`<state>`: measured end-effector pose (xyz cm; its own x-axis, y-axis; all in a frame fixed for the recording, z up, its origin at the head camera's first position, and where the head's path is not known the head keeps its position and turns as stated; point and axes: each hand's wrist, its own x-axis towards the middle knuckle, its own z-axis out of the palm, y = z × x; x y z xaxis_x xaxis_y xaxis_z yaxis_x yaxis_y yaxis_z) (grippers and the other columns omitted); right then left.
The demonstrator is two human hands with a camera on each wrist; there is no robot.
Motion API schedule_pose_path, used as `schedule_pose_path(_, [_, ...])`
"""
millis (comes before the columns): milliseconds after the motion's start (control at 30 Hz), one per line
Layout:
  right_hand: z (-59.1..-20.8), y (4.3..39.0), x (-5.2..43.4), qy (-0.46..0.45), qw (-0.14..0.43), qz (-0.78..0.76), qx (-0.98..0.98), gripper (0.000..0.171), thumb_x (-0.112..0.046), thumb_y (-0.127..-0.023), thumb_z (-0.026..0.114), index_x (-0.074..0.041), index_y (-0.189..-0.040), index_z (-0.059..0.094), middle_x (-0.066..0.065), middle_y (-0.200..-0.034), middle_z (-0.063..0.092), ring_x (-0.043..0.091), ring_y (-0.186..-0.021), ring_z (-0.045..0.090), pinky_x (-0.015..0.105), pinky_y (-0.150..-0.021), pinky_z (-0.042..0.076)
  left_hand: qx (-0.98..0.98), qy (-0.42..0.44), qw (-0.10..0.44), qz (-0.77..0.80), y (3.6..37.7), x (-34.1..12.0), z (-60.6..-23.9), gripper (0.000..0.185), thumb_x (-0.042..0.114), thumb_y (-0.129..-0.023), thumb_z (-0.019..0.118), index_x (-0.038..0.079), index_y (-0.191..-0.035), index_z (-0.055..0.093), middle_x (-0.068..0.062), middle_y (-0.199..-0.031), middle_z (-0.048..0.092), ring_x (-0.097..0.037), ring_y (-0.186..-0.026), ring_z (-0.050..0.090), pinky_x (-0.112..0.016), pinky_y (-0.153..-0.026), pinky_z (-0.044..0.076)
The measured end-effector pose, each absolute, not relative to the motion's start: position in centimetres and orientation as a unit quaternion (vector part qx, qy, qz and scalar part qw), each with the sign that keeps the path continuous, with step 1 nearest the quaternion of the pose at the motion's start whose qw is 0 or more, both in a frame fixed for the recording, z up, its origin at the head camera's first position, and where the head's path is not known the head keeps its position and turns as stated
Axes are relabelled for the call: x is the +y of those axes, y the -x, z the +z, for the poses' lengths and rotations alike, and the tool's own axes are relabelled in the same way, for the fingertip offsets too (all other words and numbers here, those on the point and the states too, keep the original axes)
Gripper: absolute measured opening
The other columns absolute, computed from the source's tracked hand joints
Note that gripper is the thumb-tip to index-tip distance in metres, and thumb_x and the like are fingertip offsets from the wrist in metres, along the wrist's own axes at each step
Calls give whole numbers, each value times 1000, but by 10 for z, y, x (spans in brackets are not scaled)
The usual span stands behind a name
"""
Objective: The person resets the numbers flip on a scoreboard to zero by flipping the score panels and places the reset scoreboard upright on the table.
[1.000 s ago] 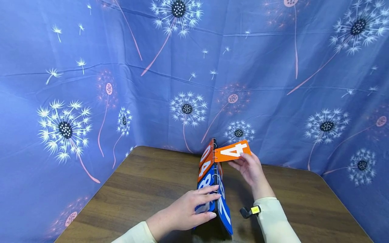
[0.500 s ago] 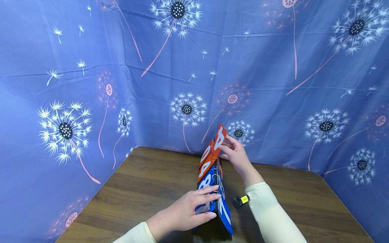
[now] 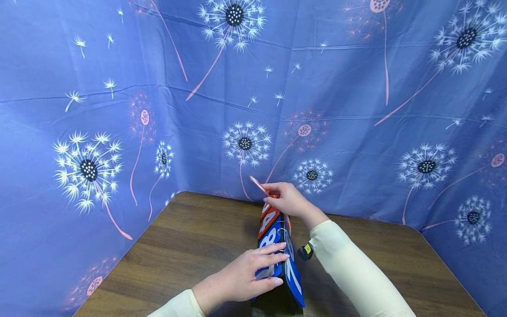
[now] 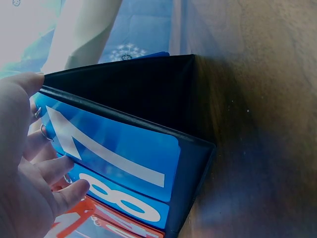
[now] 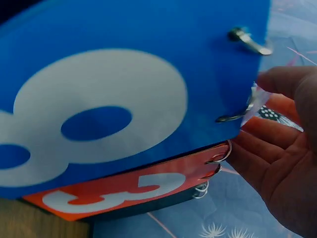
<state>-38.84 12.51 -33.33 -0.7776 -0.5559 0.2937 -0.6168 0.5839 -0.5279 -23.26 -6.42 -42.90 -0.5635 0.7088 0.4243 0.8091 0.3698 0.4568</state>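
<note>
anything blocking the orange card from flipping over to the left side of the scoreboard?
Nothing visible. The right hand pinches the orange card above the rings; the left hand rests lower, on the blue cards, away from the orange stack.

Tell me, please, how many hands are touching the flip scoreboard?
2. The left hand rests on the near blue cards of the flip scoreboard; the right hand pinches an orange card at its far top. No others show.
</note>
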Motion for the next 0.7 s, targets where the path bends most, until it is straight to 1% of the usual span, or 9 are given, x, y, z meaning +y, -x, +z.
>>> schedule_pose_path(100, [-334,389,122,-332,37,259,-906,46,-30,-95,73,-22,-139,66,2,-106,72,17,-85,61,31,-70,53,-824,463,83,-317,233,-64,-429,50,42,-106,53,22,-152,53,2,-166,40,-21,-149,46,-46,-116,46])
schedule_pose_path(133, [-334,389,121,-334,32,244,-910,46,-32,-95,74,-23,-139,66,4,-100,71,19,-80,59,32,-67,51,-824,464,84,-315,233,-64,-429,50,42,-106,53,22,-152,53,2,-166,40,-21,-149,46,-47,-116,46])
schedule_pose_path(167, [-335,389,121,-336,26,230,-913,46,-34,-95,74,-23,-139,67,4,-101,72,18,-80,60,32,-68,53,-824,463,84,-316,232,-64,-429,50,42,-106,53,22,-152,53,1,-166,41,-21,-149,46,-47,-116,46])
schedule_pose_path(267, [-336,388,122,-342,16,199,-918,45,-37,-93,76,-22,-135,70,6,-116,76,22,-98,71,40,-87,60,-824,464,83,-315,232,-65,-428,50,42,-106,52,24,-152,52,0,-165,41,-21,-149,46,-48,-115,47])
schedule_pose_path(300, [-337,389,123,-344,12,190,-919,44,-38,-92,76,-22,-133,71,8,-122,75,24,-107,71,43,-95,59,-824,465,84,-314,232,-65,-428,50,42,-107,52,24,-153,52,0,-165,41,-21,-149,46,-48,-114,47])
schedule_pose_path(367, [-339,391,125,-341,3,179,-923,44,-39,-91,77,-22,-131,73,8,-139,69,28,-128,65,48,-110,51,-824,465,85,-313,232,-65,-428,50,43,-107,52,24,-153,51,0,-165,41,-21,-149,46,-48,-114,48])
schedule_pose_path(433, [-341,394,127,-338,-7,175,-924,45,-40,-91,78,-21,-131,73,9,-143,65,31,-136,59,51,-114,46,-824,466,86,-311,232,-64,-428,50,43,-106,52,25,-153,51,0,-165,41,-21,-149,47,-48,-114,48])
schedule_pose_path(500, [-342,396,129,-341,-15,171,-924,45,-41,-90,78,-20,-131,73,11,-144,64,31,-139,57,51,-116,44,-824,466,90,-310,232,-64,-428,50,43,-106,53,24,-153,52,0,-165,42,-21,-149,47,-47,-114,48])
schedule_pose_path(700, [-340,397,125,-362,-31,133,-922,41,-38,-92,77,-17,-127,75,11,-141,66,32,-137,58,50,-116,44,-821,467,98,-313,232,-64,-429,50,42,-106,55,21,-151,54,2,-165,41,-20,-149,46,-45,-116,46])
